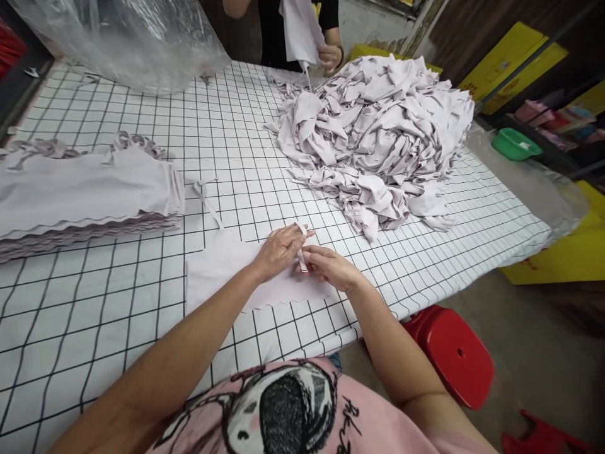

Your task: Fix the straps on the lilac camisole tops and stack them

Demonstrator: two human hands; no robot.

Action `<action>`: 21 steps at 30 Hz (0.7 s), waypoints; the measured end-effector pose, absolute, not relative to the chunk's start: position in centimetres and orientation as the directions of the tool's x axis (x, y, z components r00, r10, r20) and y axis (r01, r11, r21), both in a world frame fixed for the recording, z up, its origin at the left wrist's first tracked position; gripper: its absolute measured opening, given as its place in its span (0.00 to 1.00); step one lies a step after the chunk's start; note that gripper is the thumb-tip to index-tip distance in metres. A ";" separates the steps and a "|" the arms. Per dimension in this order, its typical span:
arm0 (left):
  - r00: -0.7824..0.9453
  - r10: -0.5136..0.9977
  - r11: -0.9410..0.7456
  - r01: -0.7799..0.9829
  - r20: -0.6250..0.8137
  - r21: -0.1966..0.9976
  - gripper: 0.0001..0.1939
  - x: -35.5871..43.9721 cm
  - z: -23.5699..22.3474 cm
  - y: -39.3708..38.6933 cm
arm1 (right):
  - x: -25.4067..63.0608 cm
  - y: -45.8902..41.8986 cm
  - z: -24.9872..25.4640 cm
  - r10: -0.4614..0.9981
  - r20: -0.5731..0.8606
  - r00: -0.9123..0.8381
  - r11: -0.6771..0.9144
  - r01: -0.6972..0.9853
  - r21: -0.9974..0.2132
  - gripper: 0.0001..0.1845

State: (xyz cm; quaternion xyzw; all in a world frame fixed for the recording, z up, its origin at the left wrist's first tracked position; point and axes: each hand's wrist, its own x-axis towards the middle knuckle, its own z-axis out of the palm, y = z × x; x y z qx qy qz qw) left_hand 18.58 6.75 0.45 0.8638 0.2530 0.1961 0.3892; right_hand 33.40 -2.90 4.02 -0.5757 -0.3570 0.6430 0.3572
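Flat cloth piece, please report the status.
Left hand over flat cloth piece; right hand at narrow strap. Cloth heap beyond, not touching the piece.

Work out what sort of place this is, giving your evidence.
Probably a small garment workshop: a heap of pale fabric pieces, a neat stack of similar ones, and another person handling similar cloth across the table.

A pink shirt (378, 419) carries a large cartoon print (283, 410) in black, white and charcoal, with a scribble-textured dark oval and a small pink blush patch. Loopy black handwritten lettering (350, 424) runs to the right of the cartoon print.
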 end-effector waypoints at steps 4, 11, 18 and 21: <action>0.792 0.586 -0.557 0.239 0.173 0.795 0.23 18.5 0.5 6.9 | 33.6 -2.1 2.8 0.875 -0.474 -0.101 -0.484 -0.138 -0.864 0.12; 0.788 0.589 -0.391 0.086 0.178 0.916 0.22 18.3 0.5 7.3 | 34.1 -1.7 2.0 0.845 -0.515 -0.145 -0.533 -0.309 -0.788 0.16; 0.793 0.584 -0.358 0.061 0.172 0.932 0.23 18.3 0.2 7.6 | 33.8 -0.8 2.0 0.823 -0.492 -0.284 -0.567 -0.350 -0.745 0.14; 0.793 0.587 -0.353 0.067 0.165 0.933 0.23 18.3 0.1 7.6 | 33.6 -0.9 2.1 0.842 -0.476 -0.254 -0.538 -0.328 -0.777 0.15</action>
